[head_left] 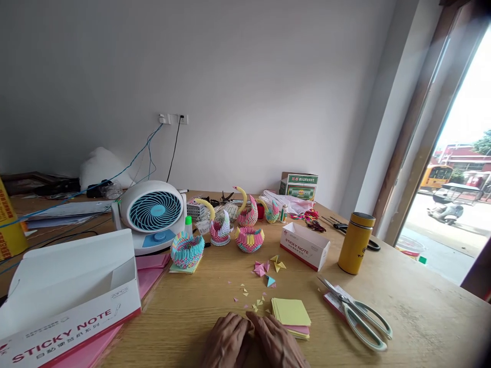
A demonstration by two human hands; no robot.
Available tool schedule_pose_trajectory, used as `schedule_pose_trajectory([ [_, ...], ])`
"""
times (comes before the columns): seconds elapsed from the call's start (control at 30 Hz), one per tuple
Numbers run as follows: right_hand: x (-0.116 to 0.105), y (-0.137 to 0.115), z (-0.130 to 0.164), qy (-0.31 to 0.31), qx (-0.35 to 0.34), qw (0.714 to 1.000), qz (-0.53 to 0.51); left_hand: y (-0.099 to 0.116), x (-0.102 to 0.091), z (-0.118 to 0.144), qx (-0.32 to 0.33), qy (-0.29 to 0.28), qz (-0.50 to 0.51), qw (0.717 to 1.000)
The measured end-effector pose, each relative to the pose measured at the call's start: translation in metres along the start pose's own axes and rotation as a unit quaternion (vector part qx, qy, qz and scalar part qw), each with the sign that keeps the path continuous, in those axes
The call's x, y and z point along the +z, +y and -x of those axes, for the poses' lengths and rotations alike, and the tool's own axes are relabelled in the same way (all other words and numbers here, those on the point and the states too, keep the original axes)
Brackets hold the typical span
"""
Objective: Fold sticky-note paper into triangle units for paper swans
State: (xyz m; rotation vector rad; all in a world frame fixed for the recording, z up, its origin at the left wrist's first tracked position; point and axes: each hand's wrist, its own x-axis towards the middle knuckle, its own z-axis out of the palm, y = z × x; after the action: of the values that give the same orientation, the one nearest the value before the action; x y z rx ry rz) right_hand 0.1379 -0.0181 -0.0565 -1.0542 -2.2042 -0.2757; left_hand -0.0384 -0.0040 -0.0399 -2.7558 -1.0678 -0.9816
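At the bottom middle my left hand [227, 338] and my right hand [275, 339] lie side by side low over the table, fingers curled down and fingertips meeting. Both hands are closed, and whatever is between them is hidden under the fingers. Just right of my right hand sits a stack of yellow and pink sticky notes [291, 313]. Small paper scraps [256, 302] are scattered beyond my fingertips. Farther off lie pink folded paper pieces [261, 268], yellow folded pieces [277, 263] and a blue folded triangle [270, 281].
Scissors [358, 314] rest at the right, near a yellow bottle [356, 243] and a sticky note box [305, 246]. A larger open box [76, 306] and a fan [155, 214] stand left. Folded-paper swans [220, 230] and bowls [249, 239] stand behind.
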Motion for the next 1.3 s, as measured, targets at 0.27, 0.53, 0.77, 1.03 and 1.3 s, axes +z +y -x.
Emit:
schedule_pose_trajectory([
  [0.27, -0.025, -0.016, -0.006, -0.041, 0.098, 0.985, -0.133, 0.008, -0.016, -0.007, -0.007, -0.028, 0.037, 0.999],
  [0.53, -0.055, 0.010, -0.029, -0.008, 0.193, 0.965, -0.176, 0.008, -0.018, -0.008, -0.067, 0.000, 0.075, 0.995],
  [0.77, -0.067, 0.047, -0.024, 0.081, 0.236, 0.965, -0.086, 0.009, -0.020, -0.007, -0.078, -0.026, 0.064, 0.995],
  [1.03, -0.086, 0.047, 0.000, -0.102, 0.174, 0.979, 0.001, 0.006, -0.019, -0.009, -0.107, -0.035, 0.076, 0.991],
  [1.3, -0.077, 0.061, 0.012, -0.098, 0.156, 0.983, -0.014, 0.023, -0.009, -0.045, -0.064, -0.006, 0.034, 0.997],
])
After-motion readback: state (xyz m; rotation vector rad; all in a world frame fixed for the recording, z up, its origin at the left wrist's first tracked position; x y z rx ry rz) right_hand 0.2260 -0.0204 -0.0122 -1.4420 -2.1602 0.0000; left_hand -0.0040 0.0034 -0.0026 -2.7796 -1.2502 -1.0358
